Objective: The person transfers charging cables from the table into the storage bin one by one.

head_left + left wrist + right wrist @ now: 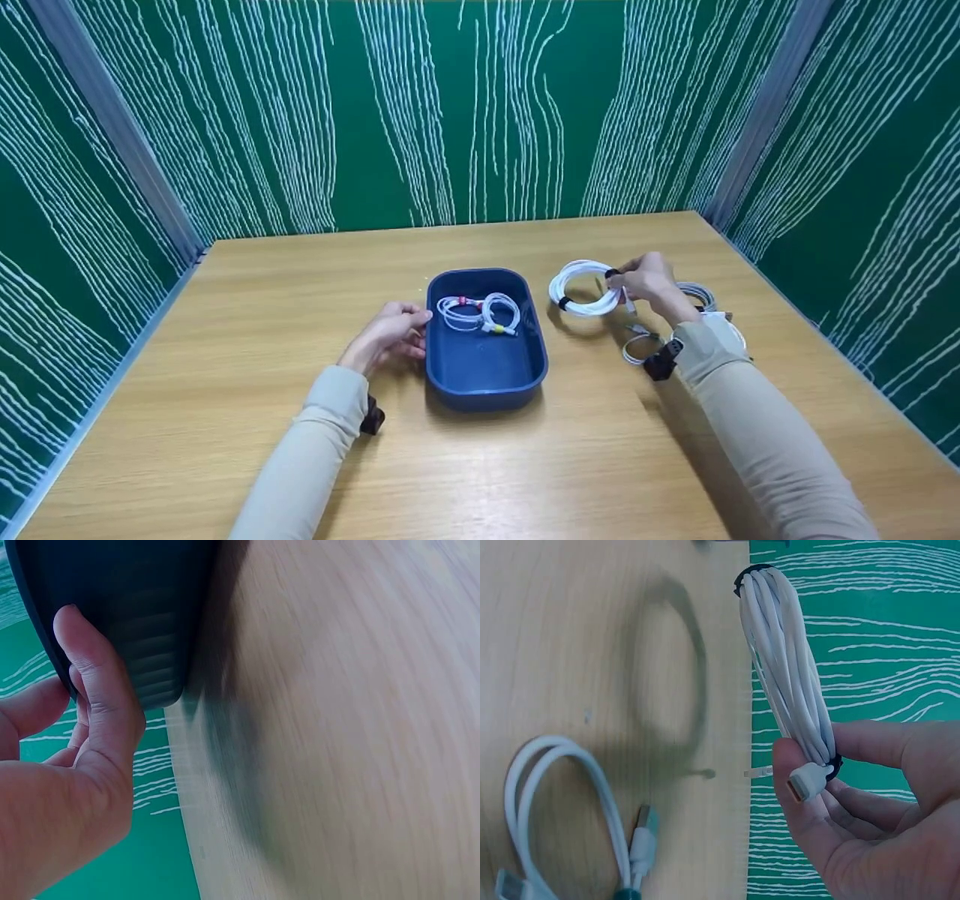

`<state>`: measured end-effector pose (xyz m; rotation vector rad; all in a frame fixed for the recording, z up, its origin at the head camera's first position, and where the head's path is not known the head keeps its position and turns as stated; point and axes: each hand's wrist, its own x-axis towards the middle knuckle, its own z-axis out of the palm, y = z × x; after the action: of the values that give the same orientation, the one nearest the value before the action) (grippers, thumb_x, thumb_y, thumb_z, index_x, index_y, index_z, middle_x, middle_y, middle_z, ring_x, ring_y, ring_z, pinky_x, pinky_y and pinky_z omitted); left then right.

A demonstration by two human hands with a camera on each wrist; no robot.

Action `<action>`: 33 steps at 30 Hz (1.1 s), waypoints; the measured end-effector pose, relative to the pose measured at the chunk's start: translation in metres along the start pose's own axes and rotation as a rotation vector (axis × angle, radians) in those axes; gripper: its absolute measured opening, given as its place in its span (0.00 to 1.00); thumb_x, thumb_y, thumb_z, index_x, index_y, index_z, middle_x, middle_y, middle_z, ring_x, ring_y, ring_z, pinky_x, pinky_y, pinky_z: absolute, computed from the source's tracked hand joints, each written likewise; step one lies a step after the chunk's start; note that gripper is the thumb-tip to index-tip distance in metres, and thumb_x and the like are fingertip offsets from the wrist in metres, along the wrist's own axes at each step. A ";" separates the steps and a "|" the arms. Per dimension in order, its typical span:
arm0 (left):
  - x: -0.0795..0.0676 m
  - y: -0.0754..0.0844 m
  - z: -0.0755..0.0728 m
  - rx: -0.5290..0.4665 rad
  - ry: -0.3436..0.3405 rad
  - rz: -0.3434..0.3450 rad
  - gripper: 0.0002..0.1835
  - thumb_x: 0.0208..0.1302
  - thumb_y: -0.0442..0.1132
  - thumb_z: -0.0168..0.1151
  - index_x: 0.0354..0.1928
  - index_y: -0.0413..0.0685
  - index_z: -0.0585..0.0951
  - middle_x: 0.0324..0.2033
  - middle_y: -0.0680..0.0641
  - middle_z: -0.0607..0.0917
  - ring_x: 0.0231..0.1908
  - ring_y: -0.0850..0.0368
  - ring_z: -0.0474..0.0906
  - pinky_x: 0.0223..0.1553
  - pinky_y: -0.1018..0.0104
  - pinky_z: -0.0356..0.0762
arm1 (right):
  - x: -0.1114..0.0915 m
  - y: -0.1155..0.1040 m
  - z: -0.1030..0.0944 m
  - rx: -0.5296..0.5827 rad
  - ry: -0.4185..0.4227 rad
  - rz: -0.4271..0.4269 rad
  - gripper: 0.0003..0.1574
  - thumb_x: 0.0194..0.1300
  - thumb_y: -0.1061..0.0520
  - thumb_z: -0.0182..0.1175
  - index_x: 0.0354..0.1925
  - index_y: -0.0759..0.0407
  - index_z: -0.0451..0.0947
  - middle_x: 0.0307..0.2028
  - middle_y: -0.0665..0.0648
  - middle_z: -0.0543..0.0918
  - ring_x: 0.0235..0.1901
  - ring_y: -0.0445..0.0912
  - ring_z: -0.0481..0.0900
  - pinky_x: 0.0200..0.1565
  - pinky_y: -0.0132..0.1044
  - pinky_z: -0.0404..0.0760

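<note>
A white coiled cable (587,309) with black ties hangs above the table in my right hand (646,279). In the right wrist view my thumb and fingers pinch the coil (786,667) beside one black tie, and a plug end (807,781) sticks out there. My left hand (391,330) grips the left rim of a dark blue bin (487,386), with thumb and fingers on either side of the wall in the left wrist view. Inside the bin lie two coiled white cables, one with a red tie (461,313) and one with a yellow tie (501,310).
More coiled cables lie at the right of the table, near my right forearm: a small white one (634,352), a grey one (697,292) and a white one (739,337). Green walls with white lines (525,112) stand behind and at both sides of the wooden table (262,322).
</note>
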<state>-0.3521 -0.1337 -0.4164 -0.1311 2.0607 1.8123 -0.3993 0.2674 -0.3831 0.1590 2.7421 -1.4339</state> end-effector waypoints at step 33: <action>-0.002 0.000 0.001 0.009 0.002 0.015 0.06 0.72 0.38 0.51 0.43 0.42 0.70 0.25 0.47 0.74 0.21 0.57 0.74 0.21 0.69 0.81 | -0.016 -0.043 0.012 0.033 -0.060 -0.045 0.19 0.63 0.61 0.62 0.51 0.68 0.77 0.41 0.63 0.83 0.28 0.42 0.83 0.33 0.31 0.86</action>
<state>-0.3498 -0.1331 -0.4156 -0.1153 2.0765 1.8128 -0.3884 0.2321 -0.3537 0.0554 2.6922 -1.4699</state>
